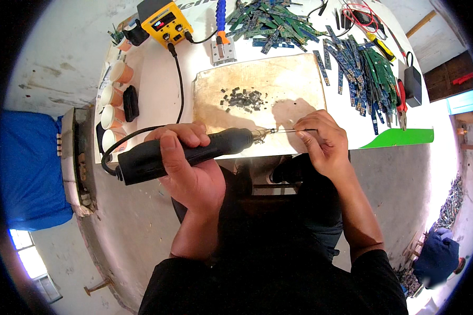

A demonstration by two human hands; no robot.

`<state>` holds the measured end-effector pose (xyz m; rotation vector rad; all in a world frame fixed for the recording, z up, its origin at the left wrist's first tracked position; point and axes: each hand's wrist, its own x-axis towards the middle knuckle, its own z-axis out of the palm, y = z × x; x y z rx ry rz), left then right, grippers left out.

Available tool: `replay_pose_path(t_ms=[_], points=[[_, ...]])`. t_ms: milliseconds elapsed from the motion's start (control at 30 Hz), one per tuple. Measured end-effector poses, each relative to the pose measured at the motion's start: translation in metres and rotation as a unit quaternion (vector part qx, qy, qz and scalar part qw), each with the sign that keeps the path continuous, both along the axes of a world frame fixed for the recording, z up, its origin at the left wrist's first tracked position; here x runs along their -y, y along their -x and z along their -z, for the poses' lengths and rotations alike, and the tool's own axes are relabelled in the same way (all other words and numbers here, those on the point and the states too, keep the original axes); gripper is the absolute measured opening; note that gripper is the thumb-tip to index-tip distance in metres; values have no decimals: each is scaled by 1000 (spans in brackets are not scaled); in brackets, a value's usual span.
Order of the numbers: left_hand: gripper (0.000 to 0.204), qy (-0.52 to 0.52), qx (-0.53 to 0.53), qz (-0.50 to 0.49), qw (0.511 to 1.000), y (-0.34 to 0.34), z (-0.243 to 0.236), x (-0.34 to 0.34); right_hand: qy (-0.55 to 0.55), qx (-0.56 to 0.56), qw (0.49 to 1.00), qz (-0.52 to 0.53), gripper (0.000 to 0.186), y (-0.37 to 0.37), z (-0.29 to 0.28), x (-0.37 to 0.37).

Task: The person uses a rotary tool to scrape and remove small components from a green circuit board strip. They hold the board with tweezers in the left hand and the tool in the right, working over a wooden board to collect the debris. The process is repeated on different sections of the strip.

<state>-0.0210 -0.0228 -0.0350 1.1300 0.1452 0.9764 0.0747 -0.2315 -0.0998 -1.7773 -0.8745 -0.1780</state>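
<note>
My left hand (194,176) is wrapped round the thick black handle of a hot-air gun (228,143). Its metal nozzle points right, toward my right hand (326,140). Thumb and fingers of that hand pinch a thin dark strip (285,130), seen almost edge-on; its exact kind is unclear. The strip's left end lies right at the nozzle tip, above the table's front edge. Beyond both hands, a heap of small black chips (244,100) rests on a tan, stained board (207,79). A black cable joins the gun to a yellow-fronted control station (168,23).
Circuit-board strips lie in a far pile (273,23) and a right pile (357,79). Paper cups (112,96) line the left edge near a black case (131,104). Red-handled pliers (401,102) and a black box (413,84) sit right. Another person (439,257) is lower right.
</note>
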Motion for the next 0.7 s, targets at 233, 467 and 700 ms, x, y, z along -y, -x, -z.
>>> replay_pose_path(t_ms=[233,467,700], points=[[19,6,10,0,1000,1,3,-2,11,-3,1000,-1,8,-1,1,0],[25,-8,-20,5,1000,0,-2,3,1,0,1000,-4,9,-2,3,0],[23,-4,-14,12,1000,1,0,4,28,8,1000,2,9,-1,-4,-2]])
